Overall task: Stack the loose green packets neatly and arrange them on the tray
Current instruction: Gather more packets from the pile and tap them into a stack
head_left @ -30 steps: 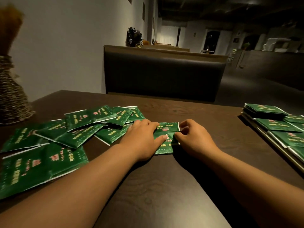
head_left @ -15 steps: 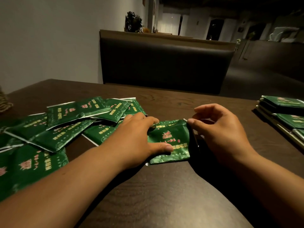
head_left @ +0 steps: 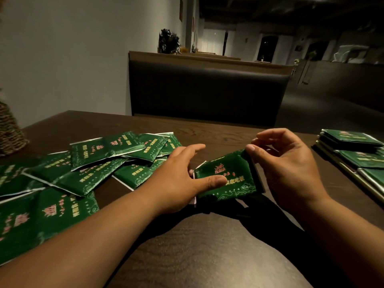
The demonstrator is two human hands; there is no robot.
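Observation:
A small stack of green packets is held between both hands above the dark table, tilted with its right end up. My left hand grips its left end, thumb across the front face. My right hand pinches the upper right corner with thumb and fingers. Several loose green packets lie scattered and overlapping on the table to the left. At the right edge sits the tray with green packets laid in neat stacks on it.
The dark wooden table stretches toward me. A woven object stands at the far left. A dark padded booth backrest rises behind the table's far edge.
The small stack has been lifted off the table and shifted right, its right end now raised. Both hands moved with it; the right hand went from the stack's side to pinching its upper corner.

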